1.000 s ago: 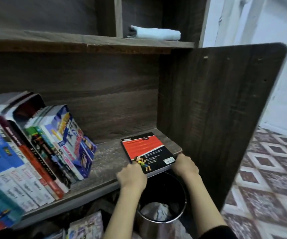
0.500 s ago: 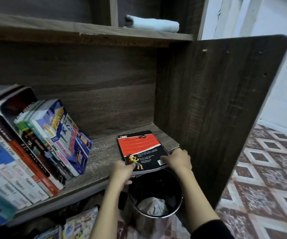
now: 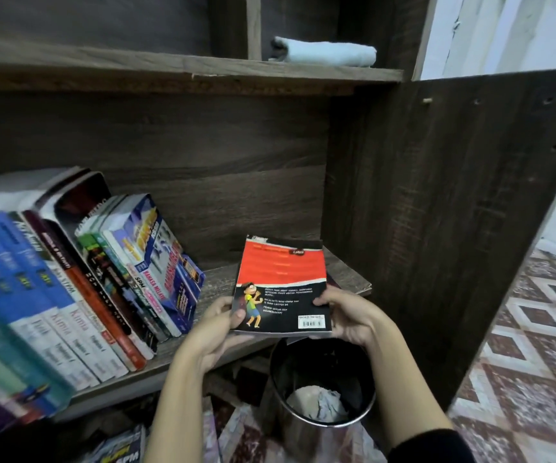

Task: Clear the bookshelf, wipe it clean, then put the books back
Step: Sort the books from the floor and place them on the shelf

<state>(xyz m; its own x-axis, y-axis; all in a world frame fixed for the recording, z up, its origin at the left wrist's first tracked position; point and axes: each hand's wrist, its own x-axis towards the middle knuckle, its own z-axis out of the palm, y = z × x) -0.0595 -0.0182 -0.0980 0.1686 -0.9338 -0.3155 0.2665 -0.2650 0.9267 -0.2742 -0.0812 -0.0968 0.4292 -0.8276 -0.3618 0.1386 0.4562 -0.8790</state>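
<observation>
Book (image 3: 281, 282) near spines (image 3: 79, 319) — "Kimia", "SPM"

Two hands show, one left hand (image 3: 216, 332) and one right hand (image 3: 353, 315), with one book (image 3: 283, 282) between them. Left of the left hand leans one row of books (image 3: 102, 279), at least eight, the farthest too blurred to count. Above the hands lies one rolled towel (image 3: 326, 53). Below the right hand stands one bin (image 3: 291, 432) with one paper wad (image 3: 316, 404). Below the left hand, one magazine (image 3: 119, 449) plainly shows.
</observation>
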